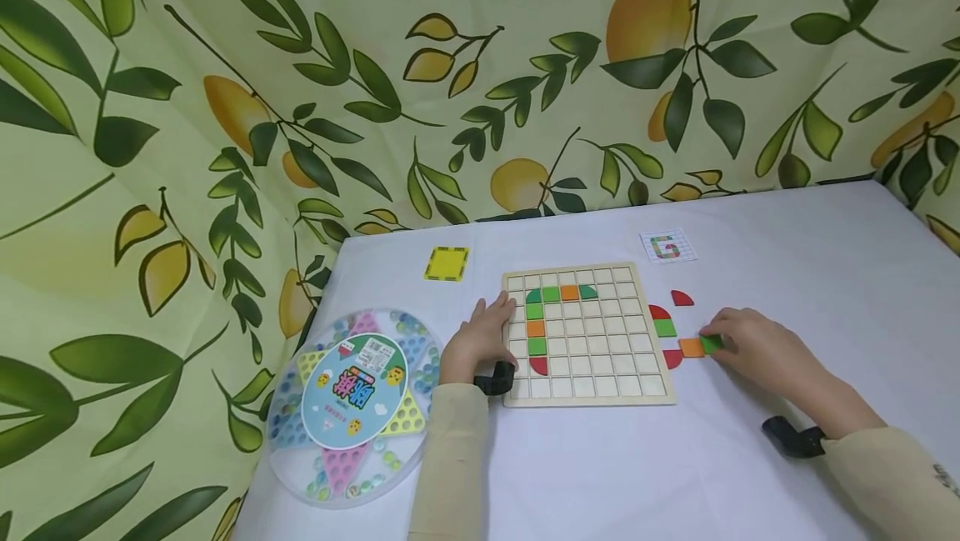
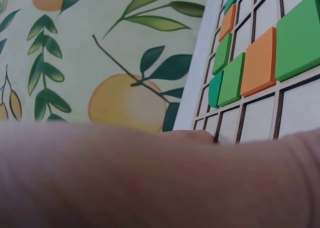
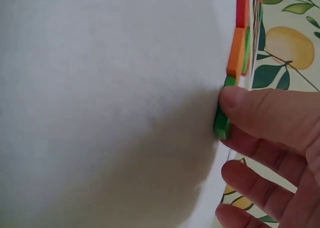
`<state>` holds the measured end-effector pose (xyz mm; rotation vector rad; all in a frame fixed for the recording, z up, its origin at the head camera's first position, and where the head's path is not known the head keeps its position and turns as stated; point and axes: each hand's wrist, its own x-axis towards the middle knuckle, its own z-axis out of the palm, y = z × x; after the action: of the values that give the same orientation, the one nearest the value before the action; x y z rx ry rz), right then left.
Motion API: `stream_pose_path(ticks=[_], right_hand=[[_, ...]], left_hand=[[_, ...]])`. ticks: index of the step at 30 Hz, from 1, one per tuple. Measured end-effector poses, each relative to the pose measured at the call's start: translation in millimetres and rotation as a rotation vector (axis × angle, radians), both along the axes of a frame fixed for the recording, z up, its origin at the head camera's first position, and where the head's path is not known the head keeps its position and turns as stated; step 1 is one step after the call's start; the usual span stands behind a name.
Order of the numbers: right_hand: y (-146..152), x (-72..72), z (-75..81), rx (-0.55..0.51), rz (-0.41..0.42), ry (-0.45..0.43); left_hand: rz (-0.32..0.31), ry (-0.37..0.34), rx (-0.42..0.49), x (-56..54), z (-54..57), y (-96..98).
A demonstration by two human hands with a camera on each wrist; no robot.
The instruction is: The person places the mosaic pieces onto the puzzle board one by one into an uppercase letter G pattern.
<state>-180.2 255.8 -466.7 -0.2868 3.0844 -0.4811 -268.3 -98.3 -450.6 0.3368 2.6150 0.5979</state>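
Board: 1 point(image 1: 581, 370), between the 2 hands, just right of the left fingers.
Set tiles: 8 on the board; 3 green squares point(image 1: 534, 311), 2 orange squares point(image 1: 536, 328), 2 dark green quarters point(image 1: 588, 293), 1 red quarter point(image 1: 538, 366).
Loose tiles: 6, at or near the right fingers; 3 red quarters point(image 1: 682, 298), 2 green squares and 1 orange square, most of them to the left, between fingers and board.
Right hand point(image 1: 761, 351): thumb and fingers nearly together, pinching 1 green tile point(image 3: 221, 112) by its edges; the other fingers spread apart, loosely bent.
Held tile: at the right fingertips, its far end meeting the loose orange square point(image 1: 692, 348).
Left hand point(image 1: 480, 336): fingers extended, not gripping, resting at the board's left edge; thumb apart from them, its exact contact unclear.
Right arm: reaching in from the lower right, hand low over the desk point(image 1: 600, 474), palm side turned inward.
Left arm: straight forward, hand beside the board.
Card: 1 point(image 1: 668, 247), beyond the right fingers, to the left.
Yellow square: 1 point(image 1: 447, 263), beyond the left fingers.
Disc game: 1 point(image 1: 348, 408), left of the left fingers.
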Motion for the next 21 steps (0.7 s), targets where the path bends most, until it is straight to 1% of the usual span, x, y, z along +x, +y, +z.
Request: stream_pose_path(ticks=[4, 8, 11, 14, 16, 21], right_hand=[[-3.0, -2.3, 8.6, 0.02, -0.017, 0.035], [-17.2, -6.9, 21.3, -0.012, -0.024, 0.035], [-33.9, -11.1, 27.4, -0.042, 0.01, 0.038], [-53.8, -15.4, 27.6, -0.072, 0.063, 0.064], [-67.4, -17.8, 24.9, -0.092, 0.102, 0.086], [-99.9, -20.9, 18.5, -0.104, 0.174, 0.114]], left_hand=[[-0.007, 0.003, -0.003, -1.2, 0.2, -0.2], [0.0, 0.004, 0.0, -2.0, 0.0, -0.5], [0.002, 0.001, -0.005, -2.0, -0.6, -1.1], [0.005, -0.006, 0.002, -1.5, -1.2, -1.5], [0.008, -0.012, 0.009, -0.9, -1.2, -1.7], [0.011, -0.011, 0.016, -0.3, -1.4, -0.9]])
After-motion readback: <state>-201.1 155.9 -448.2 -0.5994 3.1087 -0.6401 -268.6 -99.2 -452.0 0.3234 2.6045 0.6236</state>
